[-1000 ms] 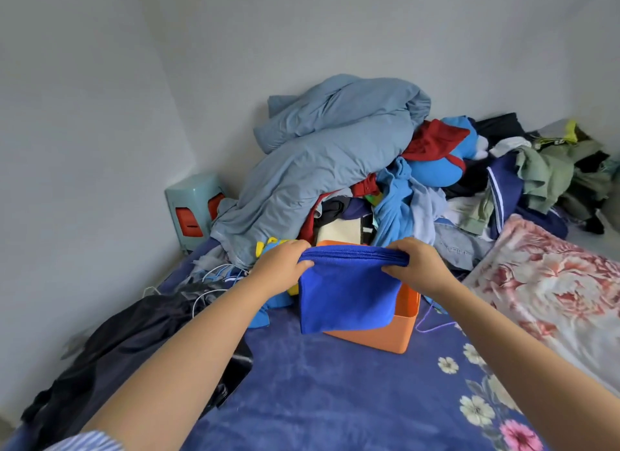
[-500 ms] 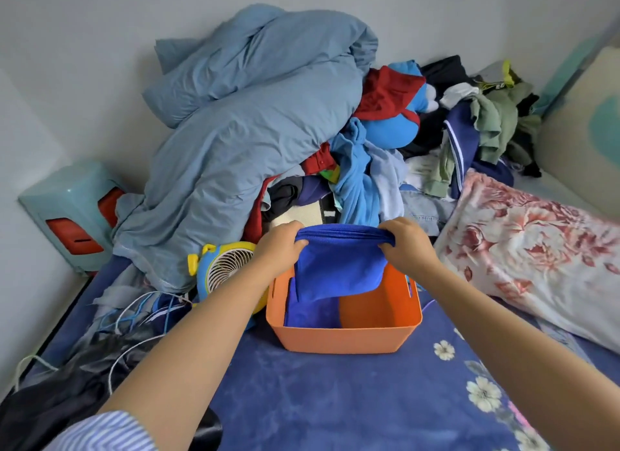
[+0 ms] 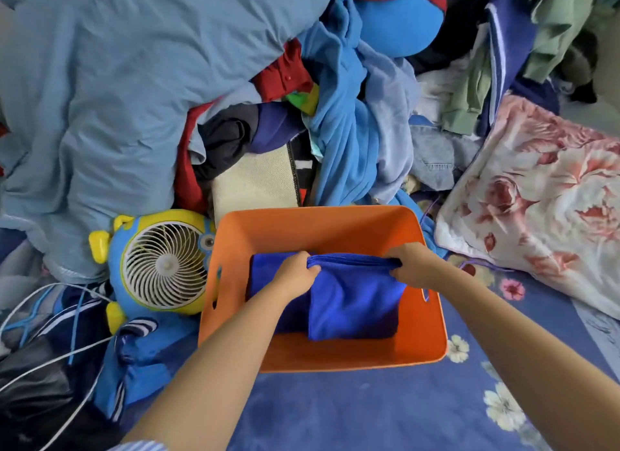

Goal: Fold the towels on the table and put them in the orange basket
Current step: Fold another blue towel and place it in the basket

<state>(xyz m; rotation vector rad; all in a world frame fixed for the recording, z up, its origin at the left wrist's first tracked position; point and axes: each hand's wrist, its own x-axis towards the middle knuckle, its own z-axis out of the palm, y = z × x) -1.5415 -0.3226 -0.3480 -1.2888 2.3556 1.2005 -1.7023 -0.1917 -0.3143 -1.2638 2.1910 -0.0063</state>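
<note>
Nearest, a dark blue bedspread point(image 3: 335, 413) with white and pink flowers covers the bed, and both bare forearms reach forward over it. On it stands the orange basket point(image 3: 432, 333), open side up. Inside, the left hand point(image 3: 295, 272) and right hand point(image 3: 414, 266) each pinch an upper corner of a folded blue towel point(image 3: 352, 303), which lies on another blue towel point(image 3: 268, 269) on the basket floor. Half a second ago the towel hung above the rim; it is now down inside, and the view has tipped lower and closer. Left of the basket, nearly touching, lies a yellow-and-blue fan point(image 3: 161, 266) among loose cables point(image 3: 50, 360). A floral pillow point(image 3: 536, 202) lies to the right. Behind, piled clothes point(image 3: 345, 131) crowd the far wall, leaving free bedspread only in front.
</note>
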